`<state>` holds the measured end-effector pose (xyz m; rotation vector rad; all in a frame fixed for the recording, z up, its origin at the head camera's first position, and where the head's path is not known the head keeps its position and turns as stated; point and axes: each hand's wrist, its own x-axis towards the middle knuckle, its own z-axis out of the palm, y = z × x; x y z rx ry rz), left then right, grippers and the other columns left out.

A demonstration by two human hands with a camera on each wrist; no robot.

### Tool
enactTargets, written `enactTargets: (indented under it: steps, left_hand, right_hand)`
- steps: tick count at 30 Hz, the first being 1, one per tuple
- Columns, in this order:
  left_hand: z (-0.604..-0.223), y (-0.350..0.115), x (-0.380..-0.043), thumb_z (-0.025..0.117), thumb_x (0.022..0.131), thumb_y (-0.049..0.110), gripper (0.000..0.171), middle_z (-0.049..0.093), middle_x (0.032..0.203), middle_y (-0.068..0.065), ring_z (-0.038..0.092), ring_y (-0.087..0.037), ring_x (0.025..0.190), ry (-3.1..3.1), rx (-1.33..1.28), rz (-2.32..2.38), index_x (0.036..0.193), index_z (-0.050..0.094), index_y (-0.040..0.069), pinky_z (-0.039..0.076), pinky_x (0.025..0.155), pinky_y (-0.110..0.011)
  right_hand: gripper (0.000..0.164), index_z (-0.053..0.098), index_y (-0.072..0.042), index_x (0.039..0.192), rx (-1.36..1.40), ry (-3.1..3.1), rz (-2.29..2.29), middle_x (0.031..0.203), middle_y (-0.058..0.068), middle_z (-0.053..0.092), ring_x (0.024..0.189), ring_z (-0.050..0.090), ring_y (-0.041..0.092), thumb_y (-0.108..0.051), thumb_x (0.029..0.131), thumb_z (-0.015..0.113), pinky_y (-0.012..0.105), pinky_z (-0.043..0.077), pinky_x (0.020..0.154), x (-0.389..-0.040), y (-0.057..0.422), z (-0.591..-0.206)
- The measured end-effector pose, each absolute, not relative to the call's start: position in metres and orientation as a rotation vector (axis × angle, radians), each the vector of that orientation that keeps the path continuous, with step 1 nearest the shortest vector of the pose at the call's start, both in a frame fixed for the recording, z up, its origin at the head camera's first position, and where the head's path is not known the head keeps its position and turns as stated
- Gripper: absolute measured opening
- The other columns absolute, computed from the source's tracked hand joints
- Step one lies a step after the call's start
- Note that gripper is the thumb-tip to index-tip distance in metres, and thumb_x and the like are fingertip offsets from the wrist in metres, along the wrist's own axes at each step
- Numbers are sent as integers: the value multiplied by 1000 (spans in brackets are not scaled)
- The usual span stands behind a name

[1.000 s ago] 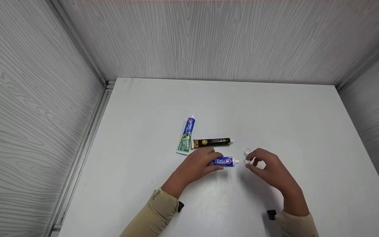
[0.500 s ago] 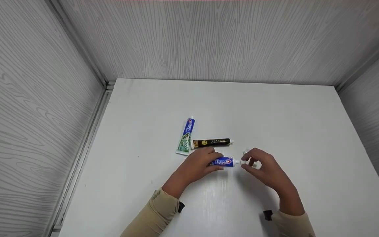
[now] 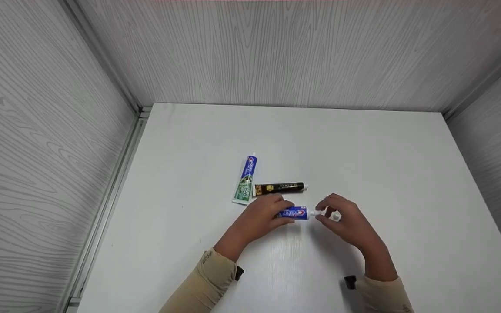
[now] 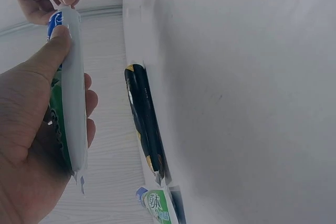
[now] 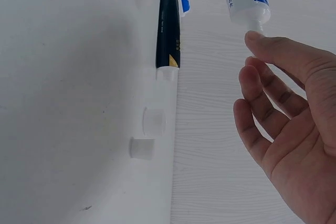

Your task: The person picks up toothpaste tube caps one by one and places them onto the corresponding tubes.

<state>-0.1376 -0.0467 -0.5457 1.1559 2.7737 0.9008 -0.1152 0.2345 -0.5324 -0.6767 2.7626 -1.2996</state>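
Observation:
My left hand (image 3: 261, 217) grips a blue, white and green toothpaste tube (image 3: 295, 212), its nozzle end pointing right. The left wrist view shows the thumb along this tube, fingers behind it. At the nozzle, my right hand (image 3: 346, 219) pinches a small white cap between thumb and index finger; the fingertips mostly hide it in the right wrist view. Beyond the left hand lie a black toothpaste tube (image 3: 279, 188) and another blue and green toothpaste tube (image 3: 245, 179). Two loose white caps, one farther (image 5: 155, 122) and one nearer (image 5: 142, 149), stand on the table.
The white table (image 3: 189, 143) bears everything. Grey wood-grain panels rise at the back (image 3: 250, 52), left (image 3: 28, 143) and right (image 3: 494, 100). A metal rail (image 3: 107, 208) runs along the left table edge.
My right hand has moved left with the white cap, from a gap away up to the nozzle of the held tube. The left hand and the lying tubes stay put.

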Motion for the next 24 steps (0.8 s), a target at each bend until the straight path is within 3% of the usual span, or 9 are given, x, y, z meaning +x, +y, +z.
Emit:
enactTargets:
  steps: [10,14,18,24]
  left_hand:
    - [-546,-46,-136,74,100,39,37,67,106,1,57,-14,90,2790,1140,892,130,73,18,51,85,-33]
    - [-544,-46,-135,73,101,40,37,67,107,0,56,-14,90,2784,1128,886,131,73,18,51,85,-33]
    - [-545,-47,-135,73,101,40,37,66,105,0,56,-14,89,2794,1143,882,130,74,17,50,84,-33]
    - [-547,-48,-135,75,99,38,36,66,103,0,55,-13,87,2803,1178,888,128,75,16,49,80,-30]
  right_hand:
    - [25,75,-19,108,-678,2751,-1277,106,-8,72,87,69,11,-4,90,84,46,59,77,-115,233,-532]
    - [22,75,-20,111,-688,2742,-1249,108,-8,73,87,69,10,-8,94,82,39,58,78,-114,234,-532]
    - [17,76,-20,117,-687,2705,-1225,108,-8,73,91,68,10,-16,100,76,31,57,82,-114,235,-533]
    - [18,77,-22,120,-629,2652,-1199,109,-9,73,98,68,9,-27,105,69,33,57,90,-114,234,-534]
